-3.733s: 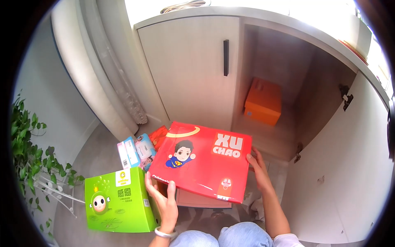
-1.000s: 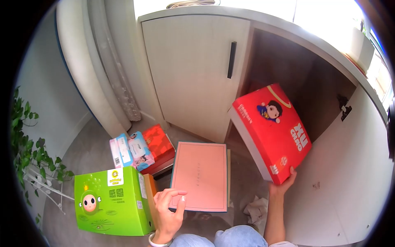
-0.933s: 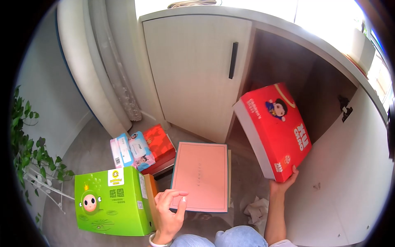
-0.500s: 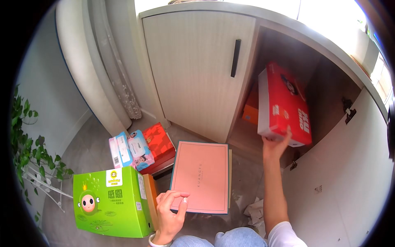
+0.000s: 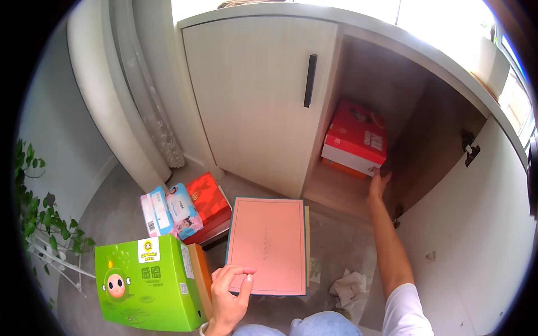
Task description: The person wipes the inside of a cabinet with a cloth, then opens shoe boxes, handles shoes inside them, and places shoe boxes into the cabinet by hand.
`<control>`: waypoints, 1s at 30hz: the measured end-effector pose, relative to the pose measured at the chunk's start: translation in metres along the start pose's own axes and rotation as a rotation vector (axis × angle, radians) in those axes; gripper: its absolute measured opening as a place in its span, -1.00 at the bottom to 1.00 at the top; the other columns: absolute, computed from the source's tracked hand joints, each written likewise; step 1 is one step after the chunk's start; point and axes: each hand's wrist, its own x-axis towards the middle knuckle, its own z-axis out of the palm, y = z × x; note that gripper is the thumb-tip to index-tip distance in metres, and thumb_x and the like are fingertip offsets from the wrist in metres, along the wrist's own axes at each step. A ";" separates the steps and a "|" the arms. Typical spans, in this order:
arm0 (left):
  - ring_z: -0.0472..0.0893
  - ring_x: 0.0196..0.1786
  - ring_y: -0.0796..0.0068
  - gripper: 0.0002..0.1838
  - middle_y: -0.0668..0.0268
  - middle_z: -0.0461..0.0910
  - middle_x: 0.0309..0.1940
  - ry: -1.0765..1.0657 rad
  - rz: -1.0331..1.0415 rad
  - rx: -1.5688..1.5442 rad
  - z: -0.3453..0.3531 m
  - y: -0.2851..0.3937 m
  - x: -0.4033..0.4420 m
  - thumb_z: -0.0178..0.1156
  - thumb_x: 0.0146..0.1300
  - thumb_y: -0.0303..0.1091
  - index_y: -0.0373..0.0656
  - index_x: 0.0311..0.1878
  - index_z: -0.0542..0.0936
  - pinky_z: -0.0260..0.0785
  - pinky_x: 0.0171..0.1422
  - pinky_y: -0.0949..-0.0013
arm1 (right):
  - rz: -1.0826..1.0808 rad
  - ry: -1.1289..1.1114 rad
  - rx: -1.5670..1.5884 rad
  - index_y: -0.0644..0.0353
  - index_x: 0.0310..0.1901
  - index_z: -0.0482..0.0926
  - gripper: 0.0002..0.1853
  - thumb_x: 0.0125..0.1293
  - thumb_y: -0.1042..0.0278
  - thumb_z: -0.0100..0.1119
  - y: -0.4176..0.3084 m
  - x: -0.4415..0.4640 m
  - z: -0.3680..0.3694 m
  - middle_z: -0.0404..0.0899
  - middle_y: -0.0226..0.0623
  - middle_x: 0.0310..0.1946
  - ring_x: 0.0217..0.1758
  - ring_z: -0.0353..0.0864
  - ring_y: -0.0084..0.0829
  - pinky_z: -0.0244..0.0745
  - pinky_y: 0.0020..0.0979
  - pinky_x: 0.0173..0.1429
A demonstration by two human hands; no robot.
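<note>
Inside the cabinet a red box with white sides (image 5: 356,137) rests on top of an orange box (image 5: 343,168), of which only a low strip shows. My right hand (image 5: 379,183) touches the red box's lower right corner, its fingers apart and partly hidden at the box's edge. Lower down, my left hand (image 5: 232,291) lies over the bottom left corner of a pink box (image 5: 268,241), thumb and fingers curled with a gap between them and nothing held. Beside that hand stands a green box (image 5: 148,285) with a cartoon face.
Wipe packs (image 5: 182,210) and a red box (image 5: 208,196) lie left of the pink box. The cabinet's right door (image 5: 465,241) hangs open; its left door (image 5: 260,101) is closed. Crumpled paper (image 5: 348,288) lies on the floor. A leafy plant (image 5: 50,224) stands at far left.
The red box has gone from between both hands into the cabinet, onto the orange box. My right hand has let its grip loosen at the corner. My left hand has stayed near the pink box.
</note>
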 end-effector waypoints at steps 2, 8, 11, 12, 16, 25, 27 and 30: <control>0.62 -0.17 0.35 -0.92 0.33 0.68 -0.30 -0.003 -0.011 -0.005 0.000 -0.001 -0.001 0.26 0.16 -0.48 -0.16 -0.26 0.67 0.24 0.15 0.29 | -0.209 -0.048 0.120 0.19 0.51 0.02 -0.14 0.29 0.03 0.15 0.040 0.055 0.022 0.23 -0.05 0.45 0.54 0.15 -0.15 -0.03 -0.21 0.55; 0.63 -0.15 0.31 -0.89 0.23 0.66 -0.29 -0.056 -0.010 -0.005 -0.004 0.001 -0.007 0.25 0.16 -0.52 -0.25 -0.23 0.65 0.40 0.03 0.34 | 0.065 -0.655 0.321 0.21 0.36 0.34 -0.41 0.34 0.18 0.09 -0.037 0.009 0.048 0.43 -0.26 0.29 0.35 0.36 -0.36 0.19 -0.33 0.41; 0.64 -0.15 0.30 -0.83 0.23 0.68 -0.28 -0.136 -0.043 -0.162 -0.015 0.019 -0.012 0.30 0.11 -0.54 -0.25 -0.19 0.65 0.44 0.00 0.34 | -0.210 -0.625 0.144 0.18 0.21 0.55 -0.58 0.38 0.22 0.12 -0.028 -0.018 0.058 0.58 -0.39 0.08 0.08 0.50 -0.53 0.31 -0.39 0.26; 0.64 -0.15 0.30 -0.83 0.23 0.68 -0.28 -0.108 -0.055 -0.147 -0.024 0.025 -0.014 0.30 0.11 -0.54 -0.25 -0.19 0.65 0.44 0.00 0.34 | -0.275 -0.579 0.189 0.16 0.19 0.57 -0.60 0.38 0.22 0.15 -0.010 -0.014 0.063 0.61 -0.44 0.01 0.00 0.52 -0.59 0.36 -0.44 0.18; 0.66 -0.22 0.28 -0.78 0.18 0.70 -0.30 -0.136 0.241 -0.202 -0.075 0.043 -0.041 0.36 0.08 -0.49 -0.28 -0.17 0.64 0.47 -0.05 0.27 | -0.298 -0.714 0.224 0.16 0.06 0.62 -0.73 0.38 0.33 0.20 -0.029 -0.132 0.050 0.64 -0.49 -0.18 -0.18 0.54 -0.66 0.41 -0.60 -0.06; 0.49 0.17 0.23 -0.66 0.07 0.53 0.14 1.094 -0.162 0.665 -0.231 -0.057 -0.097 0.12 0.33 -0.44 -0.35 0.13 0.52 0.25 0.32 0.21 | -0.274 -1.678 0.106 0.29 0.03 0.60 -0.75 0.44 0.37 0.07 -0.068 -0.350 0.030 0.65 -0.31 -0.16 -0.11 0.64 -0.49 0.54 -0.44 0.01; 0.47 0.23 0.24 -0.63 0.08 0.52 0.17 0.976 -0.300 0.505 -0.277 -0.138 -0.130 0.11 0.35 -0.43 -0.36 0.18 0.49 0.25 0.35 0.24 | -0.256 -1.872 -0.033 0.31 0.16 0.52 -0.63 0.48 0.23 0.04 -0.078 -0.395 0.016 0.59 -0.15 0.01 0.07 0.60 -0.34 0.48 -0.35 0.16; 0.43 0.32 0.28 -0.56 0.09 0.50 0.22 0.760 -0.458 0.232 -0.288 -0.133 -0.140 0.12 0.36 -0.42 -0.37 0.27 0.42 0.25 0.38 0.30 | -0.272 -1.893 -0.067 0.36 0.39 0.27 -0.36 0.50 0.01 -0.02 -0.060 -0.448 -0.007 0.36 0.12 0.23 0.29 0.42 -0.14 0.31 -0.25 0.36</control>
